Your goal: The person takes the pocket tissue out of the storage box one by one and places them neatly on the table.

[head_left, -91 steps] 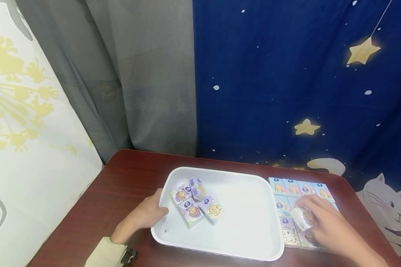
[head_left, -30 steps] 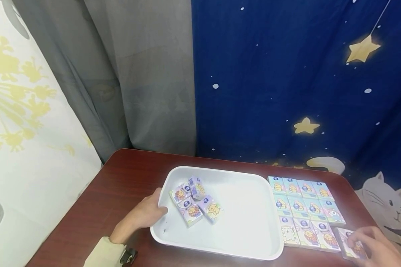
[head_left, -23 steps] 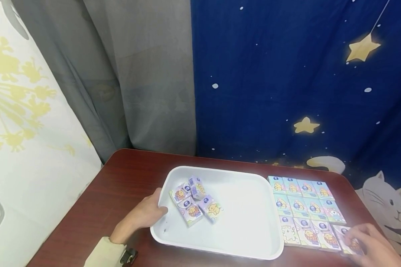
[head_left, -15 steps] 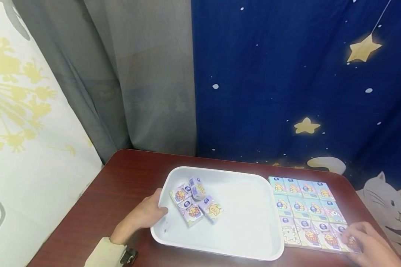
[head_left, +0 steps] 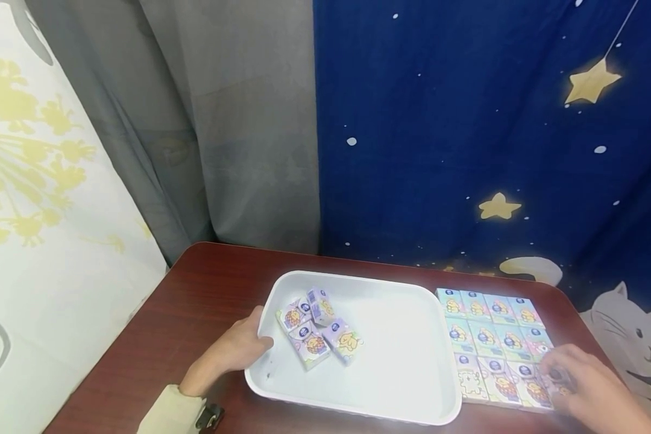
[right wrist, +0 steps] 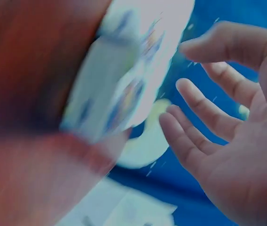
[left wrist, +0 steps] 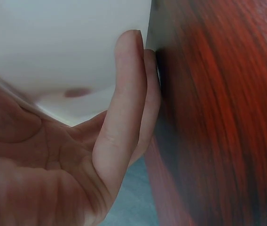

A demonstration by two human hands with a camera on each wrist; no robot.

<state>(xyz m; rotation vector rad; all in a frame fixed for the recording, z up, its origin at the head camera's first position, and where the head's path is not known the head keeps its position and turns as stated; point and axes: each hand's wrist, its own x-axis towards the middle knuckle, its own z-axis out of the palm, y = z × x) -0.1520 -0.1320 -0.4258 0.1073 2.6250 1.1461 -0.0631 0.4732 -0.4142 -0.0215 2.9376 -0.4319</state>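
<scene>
My left hand (head_left: 242, 343) grips the left rim of a white plastic tray (head_left: 401, 413), thumb over the edge. In the left wrist view, fingers (left wrist: 124, 94) of that hand lie along the tray's outside wall (left wrist: 77, 42). Several small purple tissue packs (head_left: 309, 343) lie in the tray's left part. On the right, more packs stand in tight rows, blue ones (head_left: 485, 334) behind and purple ones (head_left: 499, 381) in front. My right hand (head_left: 586, 380) is over the front row's right end, partly hiding the last pack. Its fingers are apart and hold nothing in the right wrist view.
A dark red-brown wooden table (head_left: 211, 283) carries everything. Grey curtain (head_left: 249, 150) and a blue starry curtain (head_left: 401, 181) hang behind its back edge. White patterned fabric (head_left: 59, 271) is at the left.
My right hand has brought a purple tissue pack to the front row's right end, slid it against its neighbour and let go, lifting slightly. My left hand and the tray have stayed put.
</scene>
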